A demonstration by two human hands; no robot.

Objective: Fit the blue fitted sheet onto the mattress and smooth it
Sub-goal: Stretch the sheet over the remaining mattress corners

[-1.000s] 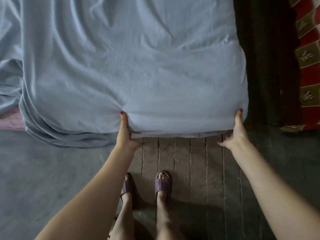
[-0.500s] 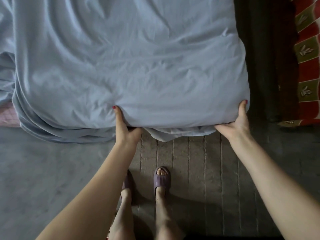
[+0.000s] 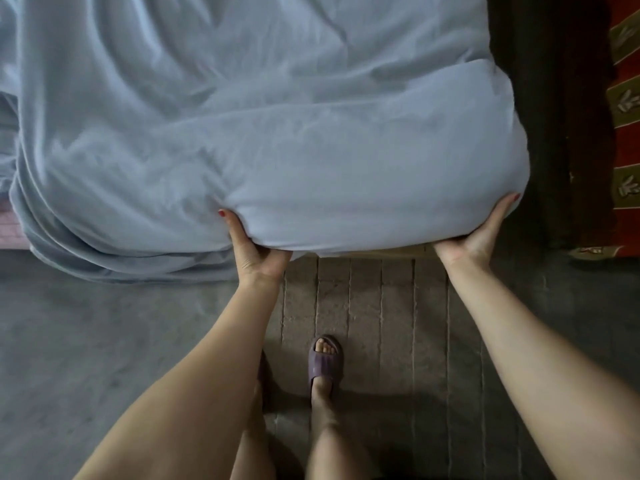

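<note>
Blue cotton hides nearly all of the mattress [image 3: 398, 251]: only a thin tan strip of it, or of the bed base, I cannot tell which, peeks out under the lifted near edge between the two hands. The sheet [image 3: 277, 133] covers the top and wraps over the near right corner, which bulges round and smooth; toward the near left corner it hangs loose in soft, bunched folds down to the floor [image 3: 86, 341].

The left hand [image 3: 258, 251] grips the near edge, thumb up on top of the cloth, the other fingers curled under and out of sight. The right hand [image 3: 479, 233] cups the near right corner from below, thumb stretched up along the side; its fingers are tucked beneath, so how far they curl cannot be told.

A ribbed grey mat [image 3: 381, 299] lies at the bed's near edge. One purple slipper [image 3: 325, 362] shows; the other is mostly behind the left forearm. A red patterned cloth [image 3: 625, 109] is cut off at the right.
</note>
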